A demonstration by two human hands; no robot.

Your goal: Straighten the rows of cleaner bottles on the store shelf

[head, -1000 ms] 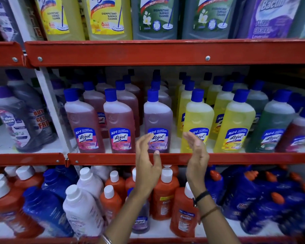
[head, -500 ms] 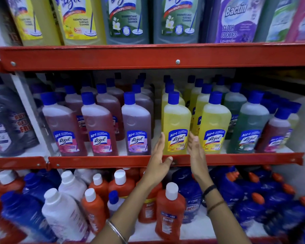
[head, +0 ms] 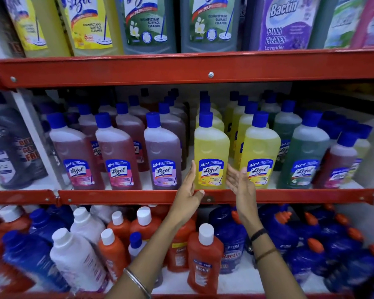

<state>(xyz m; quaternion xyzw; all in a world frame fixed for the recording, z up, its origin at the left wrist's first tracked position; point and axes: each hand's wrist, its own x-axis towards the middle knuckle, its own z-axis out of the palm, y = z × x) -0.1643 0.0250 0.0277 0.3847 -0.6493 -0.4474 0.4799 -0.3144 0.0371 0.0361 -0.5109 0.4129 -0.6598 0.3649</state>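
Observation:
Rows of blue-capped cleaner bottles stand on the middle red shelf [head: 117, 196]: pink ones at the left, a purple one [head: 163, 156], yellow ones in the middle and green ones at the right. My left hand [head: 189, 192] is open, its fingers along the left side of the front yellow bottle [head: 211, 152] and its thumb on the shelf's front rail. My right hand [head: 239, 181] is open too, palm turned toward that bottle's right side, in the gap before the second front yellow bottle [head: 260, 152]. Neither hand holds anything.
Large cleaner bottles [head: 203, 22] line the top shelf above a red rail [head: 181, 67]. The bottom shelf holds a jumble of orange bottles [head: 204, 260], white bottles [head: 80, 257] and dark blue bottles [head: 294, 238]. A white upright post [head: 38, 134] divides the bay at the left.
Both hands moved right from the purple bottle to either side of the front yellow bottle and rose a little. The view shifted right with them.

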